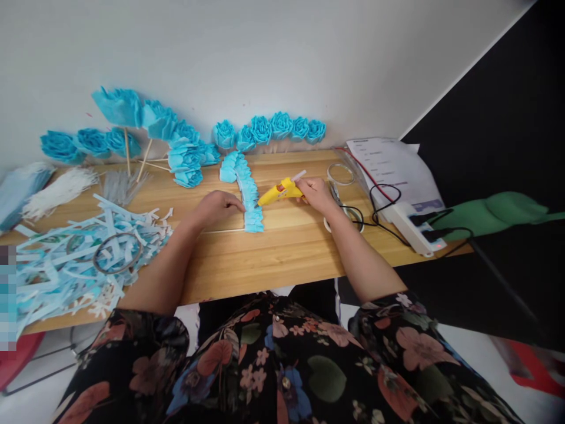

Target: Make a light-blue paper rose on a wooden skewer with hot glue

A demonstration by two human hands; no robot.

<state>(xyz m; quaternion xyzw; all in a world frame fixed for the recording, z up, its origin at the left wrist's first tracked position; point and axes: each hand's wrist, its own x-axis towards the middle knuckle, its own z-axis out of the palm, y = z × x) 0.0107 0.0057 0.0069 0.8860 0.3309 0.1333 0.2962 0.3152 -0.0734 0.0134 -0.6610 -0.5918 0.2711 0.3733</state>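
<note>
My right hand (314, 193) is closed round a yellow hot glue gun (282, 191), with a pale glue stick (299, 175) poking from its back. The nozzle points left and meets the edge of a long ruffled strip of blue crepe paper (248, 187) lying on the table. On the other side of that strip is my left hand (219, 208), fingers curled, the fingertips at the strip's left edge. Whether they pinch it is too small to tell. A thin stick (223, 231) lies by the strip's near end.
Blue paper flowers (261, 129) line the wall, some on wooden sticks. Paper scraps (66, 271) with a metal ring (117, 253) cover the left side. At right are tape rolls (341, 174), printed sheets (392, 171), and a power strip (415, 229) with black cords.
</note>
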